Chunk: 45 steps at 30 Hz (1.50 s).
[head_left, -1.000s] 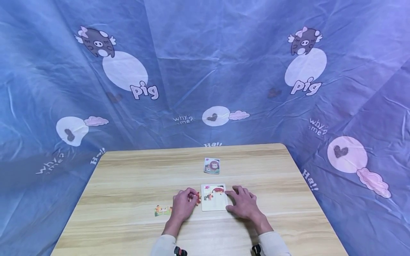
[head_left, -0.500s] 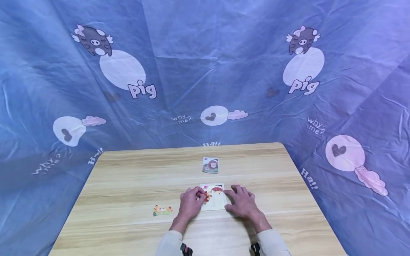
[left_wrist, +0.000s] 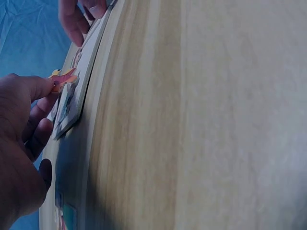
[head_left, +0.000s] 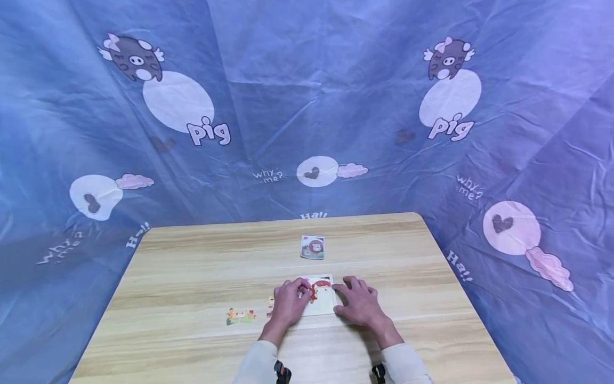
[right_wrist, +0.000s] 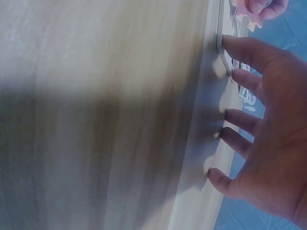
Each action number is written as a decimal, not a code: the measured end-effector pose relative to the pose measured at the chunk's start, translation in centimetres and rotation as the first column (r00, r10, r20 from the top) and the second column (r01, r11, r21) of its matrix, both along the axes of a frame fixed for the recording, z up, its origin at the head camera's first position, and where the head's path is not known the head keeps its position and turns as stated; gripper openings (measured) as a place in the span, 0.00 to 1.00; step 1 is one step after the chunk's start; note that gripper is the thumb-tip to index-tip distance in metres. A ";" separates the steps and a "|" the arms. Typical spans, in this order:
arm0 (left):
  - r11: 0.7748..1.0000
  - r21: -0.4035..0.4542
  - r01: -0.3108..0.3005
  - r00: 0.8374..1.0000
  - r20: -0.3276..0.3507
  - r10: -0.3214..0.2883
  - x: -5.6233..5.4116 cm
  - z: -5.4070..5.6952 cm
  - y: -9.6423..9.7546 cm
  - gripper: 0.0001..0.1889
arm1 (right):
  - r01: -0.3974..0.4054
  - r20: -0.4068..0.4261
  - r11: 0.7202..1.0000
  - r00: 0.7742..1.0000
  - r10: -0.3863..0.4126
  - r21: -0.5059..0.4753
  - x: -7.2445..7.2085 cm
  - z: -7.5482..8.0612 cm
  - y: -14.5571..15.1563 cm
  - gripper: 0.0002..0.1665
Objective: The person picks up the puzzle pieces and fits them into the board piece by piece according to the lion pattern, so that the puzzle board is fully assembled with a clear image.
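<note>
A white square puzzle board (head_left: 323, 305) lies flat on the table, with picture pieces along its far side. Between thumb and finger my left hand (head_left: 290, 302) pinches a red and yellow puzzle piece (left_wrist: 62, 79), held over the board's left part. In the left wrist view the piece is tilted just above the board's surface. My right hand (head_left: 360, 304) touches the board's right edge with thumb and index finger. Its other fingers rest spread on the tabletop, as the right wrist view shows. The left hand covers the board's left edge in the head view.
Loose puzzle pieces (head_left: 241, 316) with orange and green print lie to the left, and another piece (head_left: 270, 305) peeks out beside the left wrist. A small lion picture card (head_left: 312, 247) lies beyond the board. A blue printed curtain (head_left: 268, 106) surrounds the wooden table (head_left: 192, 256).
My left hand has carried the red and yellow piece rightward from beside the board to over it. A loose piece has come into view by the left wrist. The right hand stays put.
</note>
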<state>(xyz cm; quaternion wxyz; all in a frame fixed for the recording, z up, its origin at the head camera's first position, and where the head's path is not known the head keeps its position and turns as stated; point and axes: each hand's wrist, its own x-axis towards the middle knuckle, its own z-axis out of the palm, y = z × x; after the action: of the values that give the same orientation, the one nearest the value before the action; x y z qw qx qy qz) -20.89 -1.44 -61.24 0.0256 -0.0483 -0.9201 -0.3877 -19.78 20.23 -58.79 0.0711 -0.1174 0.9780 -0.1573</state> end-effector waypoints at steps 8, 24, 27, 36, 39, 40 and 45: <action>0.999 -0.039 -0.023 1.000 -0.020 0.023 -0.1 0.0 0.8 0.03 | -0.015 -0.038 0.999 0.999 0.013 -0.043 0.5 -0.3 0.2 0.34; 0.990 -0.134 -0.049 0.999 -0.004 0.049 -0.6 -0.1 1.7 0.03 | -0.069 -0.099 0.995 0.993 0.061 -0.071 1.0 -0.7 0.3 0.30; 0.987 -0.156 -0.047 0.999 -0.021 0.044 -0.5 -0.3 1.7 0.04 | -0.095 -0.098 0.992 0.991 0.087 -0.080 1.1 -0.7 0.4 0.30; 0.975 -0.221 0.019 0.999 -0.036 -0.027 -0.1 0.0 1.2 0.09 | -0.135 -0.087 0.989 0.988 0.129 -0.061 1.0 -0.7 0.6 0.31; 0.965 -0.255 0.055 0.998 -0.026 -0.064 -0.1 0.3 1.0 0.11 | -0.140 -0.088 0.988 0.987 0.135 -0.057 0.9 -0.5 0.6 0.31; 0.962 -0.266 0.064 0.997 -0.027 -0.074 -0.1 0.3 1.0 0.12 | -0.140 -0.087 0.988 0.987 0.135 -0.058 0.9 -0.5 0.6 0.31; 0.947 -0.309 0.085 0.995 -0.027 -0.098 -0.1 0.4 0.8 0.15 | -0.147 -0.085 0.986 0.986 0.141 -0.074 0.8 -0.5 0.5 0.31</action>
<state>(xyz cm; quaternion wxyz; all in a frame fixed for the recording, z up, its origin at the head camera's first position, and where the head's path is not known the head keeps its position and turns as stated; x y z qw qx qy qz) -21.00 -0.65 -60.81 0.0189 -0.1025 -0.9653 -0.2393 -19.00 20.69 -59.26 0.0388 -0.1967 0.9619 -0.1860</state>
